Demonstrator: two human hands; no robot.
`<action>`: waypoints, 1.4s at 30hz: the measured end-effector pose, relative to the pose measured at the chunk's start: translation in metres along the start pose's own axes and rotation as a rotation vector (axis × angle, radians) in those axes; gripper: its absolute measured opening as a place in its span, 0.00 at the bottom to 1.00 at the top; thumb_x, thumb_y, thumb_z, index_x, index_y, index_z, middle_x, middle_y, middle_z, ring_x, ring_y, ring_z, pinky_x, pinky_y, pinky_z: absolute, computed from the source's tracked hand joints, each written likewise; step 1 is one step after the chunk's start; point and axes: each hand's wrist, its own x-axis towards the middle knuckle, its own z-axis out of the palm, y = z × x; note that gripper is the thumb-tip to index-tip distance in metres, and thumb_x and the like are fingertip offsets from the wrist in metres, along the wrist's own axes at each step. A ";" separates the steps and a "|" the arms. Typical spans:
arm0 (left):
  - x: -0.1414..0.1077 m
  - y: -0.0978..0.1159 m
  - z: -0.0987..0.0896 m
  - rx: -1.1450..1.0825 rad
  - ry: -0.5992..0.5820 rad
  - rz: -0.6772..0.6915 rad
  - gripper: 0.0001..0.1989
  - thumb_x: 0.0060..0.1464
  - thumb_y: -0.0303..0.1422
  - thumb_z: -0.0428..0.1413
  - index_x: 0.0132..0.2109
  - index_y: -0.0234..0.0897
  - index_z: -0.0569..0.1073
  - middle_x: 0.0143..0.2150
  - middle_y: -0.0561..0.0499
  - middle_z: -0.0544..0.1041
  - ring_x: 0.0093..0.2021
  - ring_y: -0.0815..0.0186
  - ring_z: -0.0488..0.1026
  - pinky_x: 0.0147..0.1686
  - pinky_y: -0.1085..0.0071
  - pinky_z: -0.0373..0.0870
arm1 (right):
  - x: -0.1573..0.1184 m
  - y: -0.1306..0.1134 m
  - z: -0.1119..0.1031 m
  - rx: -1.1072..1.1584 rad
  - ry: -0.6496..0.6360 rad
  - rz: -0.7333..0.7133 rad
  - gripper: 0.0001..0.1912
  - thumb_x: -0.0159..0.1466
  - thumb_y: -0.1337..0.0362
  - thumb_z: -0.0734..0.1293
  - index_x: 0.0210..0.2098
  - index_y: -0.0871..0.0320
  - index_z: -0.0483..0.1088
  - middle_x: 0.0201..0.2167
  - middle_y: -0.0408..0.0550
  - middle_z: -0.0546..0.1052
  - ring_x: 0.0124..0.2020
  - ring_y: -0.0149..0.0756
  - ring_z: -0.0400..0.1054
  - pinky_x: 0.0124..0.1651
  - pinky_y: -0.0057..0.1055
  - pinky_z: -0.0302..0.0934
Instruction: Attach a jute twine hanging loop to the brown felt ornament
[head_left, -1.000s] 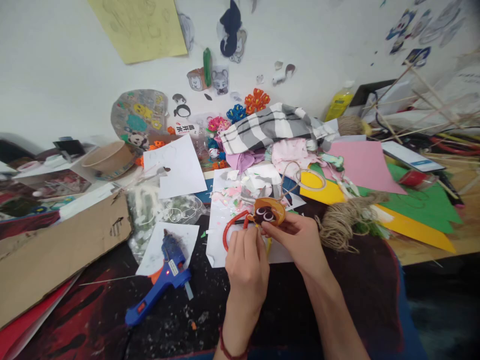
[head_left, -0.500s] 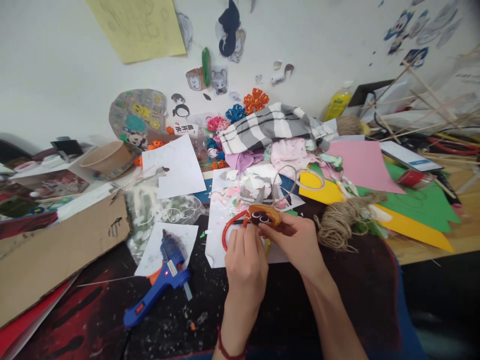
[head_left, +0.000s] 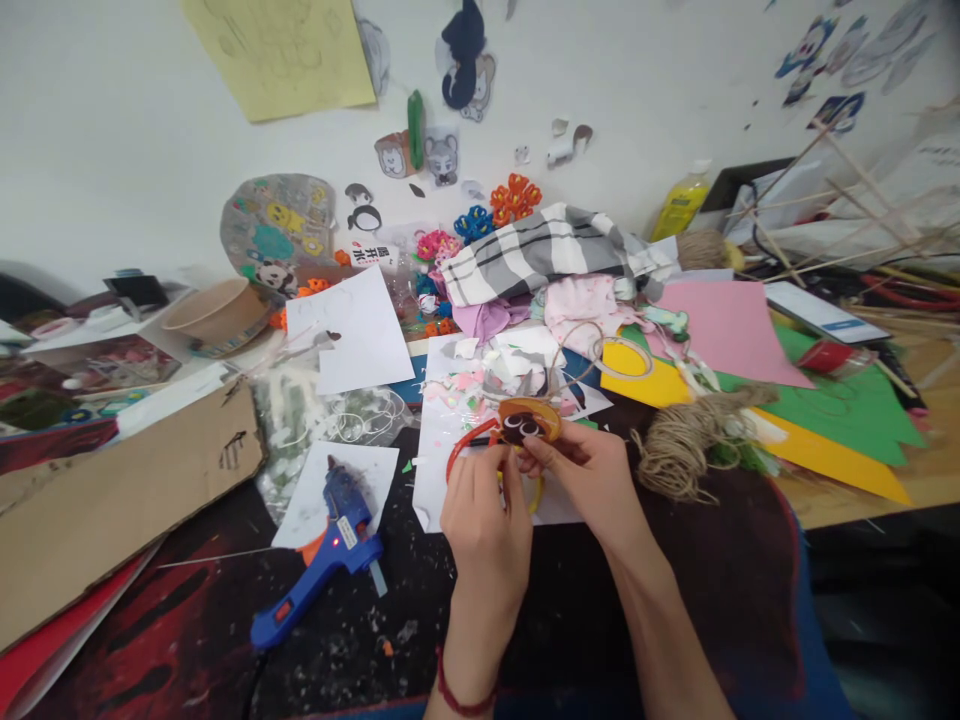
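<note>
A small brown and orange figure (head_left: 529, 418) with two white-rimmed eyes is pinched between the thumb and fingers of my right hand (head_left: 592, 480). My left hand (head_left: 487, 510) is closed just left of it, fingertips pressed together at the figure's lower edge; whatever they pinch is too small to make out. A red curved tube (head_left: 466, 445) arches beside my left fingers, and part of a yellow one (head_left: 536, 494) shows between the hands. Under them lies a white sheet (head_left: 430, 480) with paper scraps.
A blue glue gun (head_left: 319, 575) lies on paper at the left, near brown cardboard (head_left: 135, 500). Right of my hands are a twine bundle (head_left: 679, 450), yellow, green and pink sheets (head_left: 742, 325) and a phone (head_left: 825, 312). Checked cloth (head_left: 547, 250) lies behind.
My left fingertips have shifted slightly, with the index finger and thumb now more visible below the figure. My right thumb has moved a little lower on the figure. The view has shifted slightly.
</note>
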 end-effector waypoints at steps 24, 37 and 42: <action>-0.005 -0.002 0.001 -0.054 -0.052 -0.152 0.04 0.64 0.29 0.55 0.40 0.35 0.75 0.30 0.52 0.79 0.27 0.69 0.76 0.29 0.74 0.70 | 0.001 -0.003 0.001 -0.117 -0.021 0.017 0.16 0.54 0.52 0.76 0.29 0.60 0.77 0.23 0.48 0.80 0.25 0.40 0.74 0.29 0.34 0.70; 0.001 -0.004 0.001 0.071 -0.053 0.068 0.05 0.65 0.24 0.53 0.43 0.33 0.73 0.32 0.48 0.78 0.33 0.64 0.74 0.35 0.69 0.69 | 0.004 -0.005 -0.003 -0.457 -0.041 -0.245 0.09 0.64 0.60 0.70 0.38 0.59 0.79 0.35 0.49 0.83 0.34 0.41 0.76 0.37 0.32 0.67; 0.002 -0.003 0.003 0.097 -0.098 0.160 0.07 0.65 0.22 0.50 0.40 0.34 0.71 0.28 0.49 0.73 0.30 0.64 0.70 0.33 0.69 0.66 | 0.004 -0.003 -0.012 -0.521 -0.082 -0.291 0.08 0.65 0.59 0.69 0.36 0.57 0.79 0.34 0.47 0.83 0.34 0.41 0.76 0.38 0.33 0.67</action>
